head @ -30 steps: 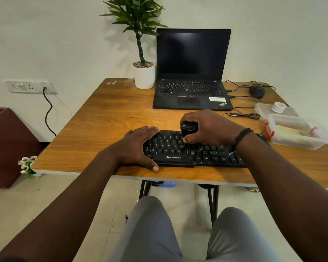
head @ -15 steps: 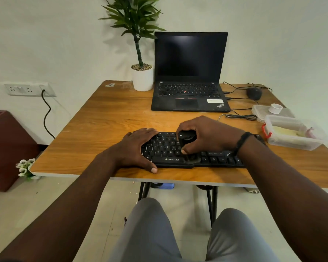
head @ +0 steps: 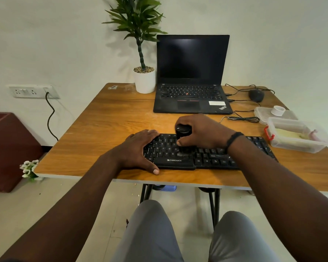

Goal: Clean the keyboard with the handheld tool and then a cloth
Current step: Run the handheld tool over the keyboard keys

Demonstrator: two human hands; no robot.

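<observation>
Grey trousers (head: pixel 151 229) fill the bottom of the view, the person's knees tucked just under the near edge of the wooden table (head: pixel 106 129). On that edge lies the black keyboard (head: pixel 206 159), running left to right, its space bar closest to the person. The left hand (head: pixel 138 150) lies flat over the keyboard's left end, fingers straight across the keys and thumb stretched along its front rim, holding nothing. The right hand (head: pixel 203 132) curls round a small black handheld tool (head: pixel 183 133), which stands upright with its lower end down on the middle keys. Right of the keyboard sits a clear plastic box (head: pixel 295 137). Beyond the hands an open black laptop (head: pixel 191 76) stands with its screen dark, a potted plant (head: pixel 142 59) just beside it on the left and a black mouse (head: pixel 257 95) off to its right.
</observation>
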